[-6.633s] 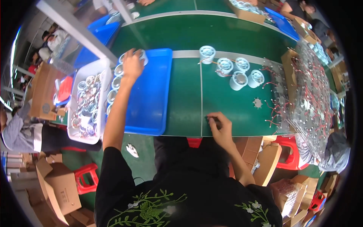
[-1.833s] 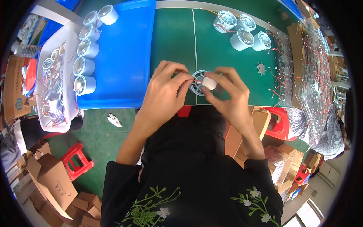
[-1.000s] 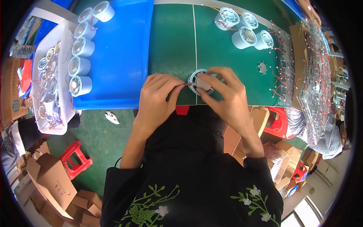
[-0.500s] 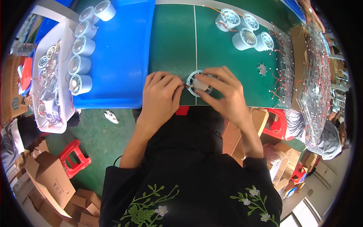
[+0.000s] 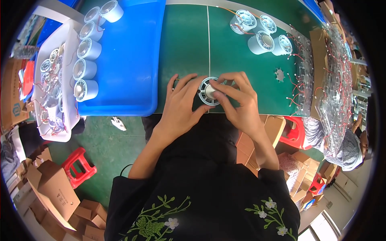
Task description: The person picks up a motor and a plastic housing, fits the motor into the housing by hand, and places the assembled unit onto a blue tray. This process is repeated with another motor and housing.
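Note:
At the table's near edge stands a round white plastic housing [image 5: 203, 101] with a spoked rim, its open face up. My left hand [image 5: 179, 98] wraps its left side, thumb on the near rim and fingers behind it. In the middle of the housing sits a pale disc-shaped motor [image 5: 209, 91]. The fingertips and thumb of my right hand [image 5: 242, 101] pinch this motor from the right. My right fingers cover part of the far right rim.
On the left, a blue tray [image 5: 124, 72] carries a row of white housings [image 5: 89, 48]; a white bin [image 5: 69, 122] beside it holds more parts. Several housings [image 5: 261, 43] stand at the far right, near a toothed silvery plate [image 5: 279, 75] and clear plastic trays [image 5: 302, 72] with red wires.
My left hand has moved right, from pinching the red wire at the housing's side to gripping the housing itself. My right fingers have shifted on the motor.

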`<move>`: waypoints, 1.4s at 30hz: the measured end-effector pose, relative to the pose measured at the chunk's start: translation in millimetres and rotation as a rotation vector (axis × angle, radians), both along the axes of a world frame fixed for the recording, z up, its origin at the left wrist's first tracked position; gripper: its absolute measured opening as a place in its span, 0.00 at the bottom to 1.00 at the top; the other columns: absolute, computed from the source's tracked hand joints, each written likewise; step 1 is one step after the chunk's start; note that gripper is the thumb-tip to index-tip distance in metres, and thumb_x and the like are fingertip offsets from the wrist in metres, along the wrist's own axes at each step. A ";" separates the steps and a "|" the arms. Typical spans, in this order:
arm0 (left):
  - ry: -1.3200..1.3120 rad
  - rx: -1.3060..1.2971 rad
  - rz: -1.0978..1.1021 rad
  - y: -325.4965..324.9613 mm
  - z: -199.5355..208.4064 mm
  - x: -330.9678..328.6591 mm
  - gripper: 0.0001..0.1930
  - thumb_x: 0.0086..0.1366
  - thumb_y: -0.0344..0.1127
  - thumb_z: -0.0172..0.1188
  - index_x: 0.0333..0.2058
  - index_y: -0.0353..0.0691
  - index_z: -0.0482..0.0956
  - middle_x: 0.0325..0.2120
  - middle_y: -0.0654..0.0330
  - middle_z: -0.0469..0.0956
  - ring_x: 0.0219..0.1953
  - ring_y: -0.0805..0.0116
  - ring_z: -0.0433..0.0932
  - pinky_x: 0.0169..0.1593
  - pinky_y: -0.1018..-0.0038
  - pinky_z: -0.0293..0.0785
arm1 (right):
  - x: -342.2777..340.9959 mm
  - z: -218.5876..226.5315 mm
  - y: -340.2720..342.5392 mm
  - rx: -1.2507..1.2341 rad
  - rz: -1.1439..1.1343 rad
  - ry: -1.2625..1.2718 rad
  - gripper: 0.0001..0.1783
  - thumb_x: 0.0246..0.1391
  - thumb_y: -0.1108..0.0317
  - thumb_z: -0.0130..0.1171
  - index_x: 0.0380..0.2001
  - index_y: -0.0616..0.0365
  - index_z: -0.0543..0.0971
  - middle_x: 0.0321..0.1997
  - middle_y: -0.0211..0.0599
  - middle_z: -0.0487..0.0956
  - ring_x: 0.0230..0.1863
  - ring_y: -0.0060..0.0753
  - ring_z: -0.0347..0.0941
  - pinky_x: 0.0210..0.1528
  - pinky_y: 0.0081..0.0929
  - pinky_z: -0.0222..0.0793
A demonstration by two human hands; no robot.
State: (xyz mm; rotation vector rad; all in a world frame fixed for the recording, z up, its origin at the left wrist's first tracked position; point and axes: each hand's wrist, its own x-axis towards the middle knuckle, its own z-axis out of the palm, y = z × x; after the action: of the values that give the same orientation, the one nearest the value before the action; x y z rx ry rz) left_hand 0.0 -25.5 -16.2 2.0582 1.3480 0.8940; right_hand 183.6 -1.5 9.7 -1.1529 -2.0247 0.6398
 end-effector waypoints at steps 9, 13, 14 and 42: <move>-0.018 -0.024 -0.068 7.3 -1.8 -5.4 0.34 0.50 0.36 0.71 0.56 0.39 0.69 0.52 0.54 0.73 0.59 0.54 0.68 0.66 0.50 0.50 | 0.5 -3.2 10.3 -0.940 0.011 0.667 0.19 0.54 0.71 0.62 0.50 0.60 0.74 0.44 0.32 0.77 0.47 0.24 0.71 0.46 0.23 0.67; -0.073 -0.059 -0.037 5.6 2.5 1.6 0.37 0.49 0.37 0.72 0.57 0.38 0.66 0.52 0.53 0.73 0.58 0.52 0.70 0.66 0.48 0.50 | -1.5 -2.3 10.2 -0.977 0.006 0.647 0.17 0.54 0.70 0.62 0.47 0.61 0.74 0.45 0.34 0.77 0.48 0.25 0.71 0.51 0.23 0.65; -0.109 -0.073 -0.015 5.7 4.2 5.1 0.39 0.49 0.38 0.73 0.58 0.37 0.65 0.52 0.53 0.73 0.57 0.51 0.70 0.66 0.47 0.50 | -1.4 -1.2 10.6 -0.973 0.007 0.648 0.17 0.54 0.70 0.62 0.47 0.61 0.74 0.45 0.34 0.77 0.48 0.25 0.71 0.51 0.23 0.65; -0.457 -0.364 0.116 6.0 6.5 16.9 0.23 0.60 0.33 0.64 0.54 0.34 0.73 0.42 0.55 0.81 0.48 0.70 0.76 0.56 0.72 0.68 | 10.7 7.8 43.2 -1.035 0.188 0.356 0.14 0.50 0.70 0.67 0.36 0.62 0.73 0.39 0.35 0.76 0.37 0.24 0.73 0.32 0.22 0.76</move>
State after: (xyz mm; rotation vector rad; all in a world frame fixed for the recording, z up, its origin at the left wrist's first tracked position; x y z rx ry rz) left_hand 17.0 -19.4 -9.6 1.4093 1.2691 1.0063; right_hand 194.2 41.7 17.5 -1.2395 -1.4704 1.9710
